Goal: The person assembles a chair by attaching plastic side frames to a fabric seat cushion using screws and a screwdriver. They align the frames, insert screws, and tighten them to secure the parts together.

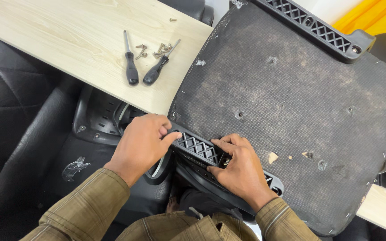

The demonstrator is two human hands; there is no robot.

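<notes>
An upturned chair seat (291, 93) with dusty dark fabric lies across a pale wooden table (68, 40). A black lattice armrest bracket (200, 148) runs along the seat's near edge. My left hand (141, 145) grips the bracket's left end with thumb and fingers. My right hand (242, 167) presses on the bracket's middle, fingertips beside a bolt hole. A second lattice bracket (318, 29) sits on the seat's far edge.
Two black-handled screwdrivers (131, 67) (157, 71) lie on the table with several loose screws (159, 50) by their tips. A black leather chair (18, 116) stands at the left, and a black plastic part (99, 116) below the table edge.
</notes>
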